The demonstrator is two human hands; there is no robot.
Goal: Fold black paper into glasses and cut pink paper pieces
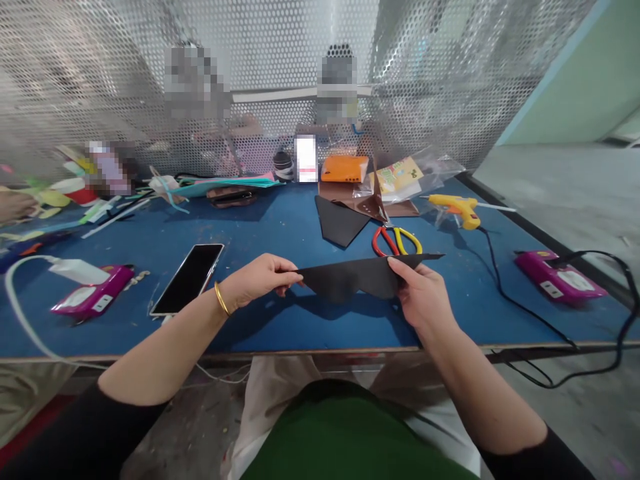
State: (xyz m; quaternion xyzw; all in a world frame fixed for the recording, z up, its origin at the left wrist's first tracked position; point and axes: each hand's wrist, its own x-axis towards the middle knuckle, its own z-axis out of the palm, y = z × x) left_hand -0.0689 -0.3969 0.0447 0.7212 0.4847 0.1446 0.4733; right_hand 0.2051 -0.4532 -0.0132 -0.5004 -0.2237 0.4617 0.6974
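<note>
A long piece of black paper (345, 280) with a straight upper edge and a scalloped lower edge is stretched between my hands above the blue table. My left hand (267, 275) pinches its left end between thumb and fingers. Toward its right end, my right hand (416, 287) grips it, and a pointed tip sticks out beyond that hand. Just behind the paper lie scissors (385, 241) with one red and one yellow handle. Their blades are mostly hidden. Another flat black piece (340, 220) with angled edges rests farther back.
A phone (189, 280) lies left of my left arm. A yellow glue gun (457, 209) sits at the right, its cord trailing to a purple power strip (560, 277). Another purple power strip (95, 290) is at left. An orange packet (344, 169) stands near the perforated screen (270, 53).
</note>
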